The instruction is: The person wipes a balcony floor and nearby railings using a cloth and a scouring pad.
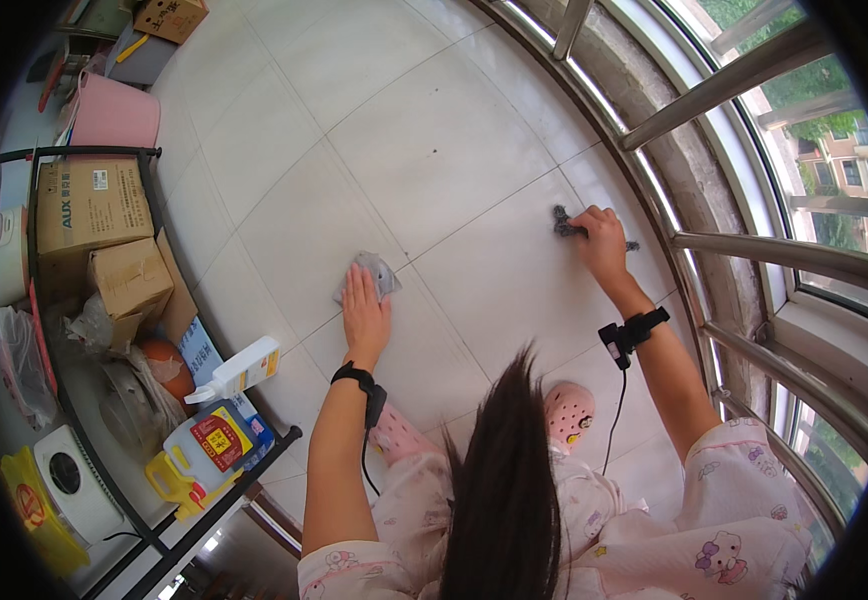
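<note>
On the pale floor tiles (344, 195), my left hand (365, 319) lies nearly flat, holding a folded grey cloth (381, 276) against the floor. The cloth shows beyond my fingertips and to their right. Farther right, close to the window railing, my right hand (602, 240) grips a dark grey, fuzzy strip of material (563, 223), perhaps a rag or scrubber. Its ends stick out on both sides of my fingers, and the middle is hidden under the hand. Each wrist wears a black strap with a small device and a cable.
At left stands a black-framed shelf (58, 375) with cardboard boxes (92, 202), a white spray bottle (242, 367) and a yellow-handled jug (212, 442). Behind it is a pink bin (115, 112). A metal railing (771, 255) runs along the window at right. Pink clogs (570, 412) are on my feet.
</note>
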`<action>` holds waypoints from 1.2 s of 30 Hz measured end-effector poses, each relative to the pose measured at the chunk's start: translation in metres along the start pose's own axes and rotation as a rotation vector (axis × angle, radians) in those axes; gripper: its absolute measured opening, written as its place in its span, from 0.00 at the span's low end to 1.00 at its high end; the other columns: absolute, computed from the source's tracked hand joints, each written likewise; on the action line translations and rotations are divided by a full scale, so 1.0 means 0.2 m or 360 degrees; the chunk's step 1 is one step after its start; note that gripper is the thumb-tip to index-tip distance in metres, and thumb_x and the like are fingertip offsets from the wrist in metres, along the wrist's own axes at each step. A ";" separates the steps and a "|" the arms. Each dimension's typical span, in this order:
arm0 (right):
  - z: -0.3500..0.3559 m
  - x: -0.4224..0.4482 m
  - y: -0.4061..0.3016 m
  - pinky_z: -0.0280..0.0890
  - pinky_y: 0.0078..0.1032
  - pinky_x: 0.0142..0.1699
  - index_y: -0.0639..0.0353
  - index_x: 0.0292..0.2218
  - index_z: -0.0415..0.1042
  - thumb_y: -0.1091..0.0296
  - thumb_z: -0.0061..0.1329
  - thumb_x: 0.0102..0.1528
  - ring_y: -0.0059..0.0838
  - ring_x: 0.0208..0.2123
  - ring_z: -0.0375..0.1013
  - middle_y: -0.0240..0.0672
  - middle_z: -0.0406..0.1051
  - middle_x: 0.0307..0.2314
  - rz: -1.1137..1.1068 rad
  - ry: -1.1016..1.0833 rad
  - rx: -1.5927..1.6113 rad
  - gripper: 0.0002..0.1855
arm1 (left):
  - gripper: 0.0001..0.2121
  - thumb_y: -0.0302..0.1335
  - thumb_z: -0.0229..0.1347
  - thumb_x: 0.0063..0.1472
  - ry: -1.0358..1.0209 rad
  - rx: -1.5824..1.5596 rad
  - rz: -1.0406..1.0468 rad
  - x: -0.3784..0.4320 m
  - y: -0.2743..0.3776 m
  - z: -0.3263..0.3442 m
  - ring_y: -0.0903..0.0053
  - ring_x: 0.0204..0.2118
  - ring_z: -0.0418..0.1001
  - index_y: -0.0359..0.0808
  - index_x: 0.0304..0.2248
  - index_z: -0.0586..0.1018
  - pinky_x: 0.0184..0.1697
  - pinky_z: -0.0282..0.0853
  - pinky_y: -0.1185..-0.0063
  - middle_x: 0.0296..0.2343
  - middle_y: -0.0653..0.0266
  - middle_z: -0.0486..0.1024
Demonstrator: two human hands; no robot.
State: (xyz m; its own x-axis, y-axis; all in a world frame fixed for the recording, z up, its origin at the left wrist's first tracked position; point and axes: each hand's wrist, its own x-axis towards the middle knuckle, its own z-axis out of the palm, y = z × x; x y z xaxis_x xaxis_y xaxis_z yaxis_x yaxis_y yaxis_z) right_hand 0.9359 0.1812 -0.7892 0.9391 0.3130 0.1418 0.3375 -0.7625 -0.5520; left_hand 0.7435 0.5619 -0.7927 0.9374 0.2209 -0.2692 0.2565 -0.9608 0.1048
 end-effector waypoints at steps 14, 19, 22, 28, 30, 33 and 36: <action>-0.21 -0.11 -0.11 0.64 0.30 0.37 0.56 0.27 0.77 0.81 0.53 0.36 0.37 0.30 0.66 0.33 0.70 0.24 -0.0020 -0.0480 -0.0050 0.12 | 0.31 0.43 0.40 0.66 0.0556 -0.0125 -0.0917 0.74 -0.40 0.06 0.65 0.66 0.40 0.33 0.62 0.50 0.65 0.37 0.65 0.63 0.54 0.43; -0.52 -0.32 -0.30 0.64 0.31 0.37 0.57 0.26 0.76 0.81 0.55 0.34 0.37 0.30 0.67 0.31 0.70 0.24 0.0141 -0.0493 -0.0307 0.12 | 0.32 0.46 0.36 0.66 0.0541 -0.0067 -0.0950 1.32 -0.84 -0.12 0.66 0.66 0.40 0.32 0.61 0.51 0.65 0.37 0.66 0.63 0.55 0.44; -0.68 -0.45 -0.40 0.64 0.31 0.37 0.58 0.26 0.75 0.83 0.55 0.34 0.37 0.31 0.67 0.32 0.71 0.24 0.0336 -0.0427 -0.0435 0.13 | 0.31 0.46 0.36 0.66 0.0576 -0.0004 -0.0711 1.54 -1.11 -0.17 0.66 0.66 0.40 0.33 0.61 0.51 0.65 0.37 0.67 0.63 0.55 0.44; -0.82 -0.61 -0.49 0.63 0.29 0.34 0.61 0.25 0.72 0.86 0.55 0.33 0.37 0.30 0.68 0.34 0.71 0.25 0.0478 -0.0337 -0.0545 0.13 | 0.31 0.45 0.37 0.66 0.0612 0.0040 -0.0301 1.93 -0.86 -0.25 0.65 0.66 0.41 0.33 0.61 0.52 0.65 0.37 0.66 0.62 0.54 0.45; -0.80 -0.59 -0.51 0.63 0.29 0.35 0.61 0.25 0.72 0.86 0.55 0.33 0.37 0.31 0.68 0.34 0.71 0.25 0.0499 -0.0265 -0.0521 0.13 | 0.31 0.45 0.38 0.66 0.0587 0.0081 0.0000 1.97 -0.57 -0.24 0.64 0.66 0.41 0.33 0.61 0.53 0.65 0.36 0.66 0.62 0.54 0.46; -0.71 -0.52 -0.49 0.63 0.30 0.35 0.60 0.27 0.73 0.84 0.54 0.34 0.36 0.31 0.68 0.32 0.71 0.26 0.0466 -0.0185 -0.0440 0.13 | 0.29 0.41 0.42 0.64 0.0627 0.0088 0.0426 1.81 -0.05 -0.21 0.63 0.64 0.45 0.31 0.59 0.57 0.64 0.40 0.64 0.61 0.53 0.49; -0.63 -0.46 -0.52 0.63 0.30 0.35 0.59 0.27 0.74 0.84 0.54 0.34 0.36 0.31 0.68 0.32 0.72 0.27 0.0437 -0.0160 -0.0380 0.14 | 0.33 0.42 0.47 0.62 0.0434 -0.0084 0.0942 1.35 0.40 -0.12 0.61 0.65 0.43 0.28 0.59 0.55 0.64 0.40 0.64 0.61 0.50 0.48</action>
State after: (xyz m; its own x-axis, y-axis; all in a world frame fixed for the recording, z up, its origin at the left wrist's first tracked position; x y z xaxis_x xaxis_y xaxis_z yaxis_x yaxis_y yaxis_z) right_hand 0.8224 0.1591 -0.6412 0.9896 0.1239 -0.0729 0.0910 -0.9326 -0.3494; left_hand 1.0226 0.5483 -0.8345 0.9481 -0.3019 0.1001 -0.3167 -0.9251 0.2097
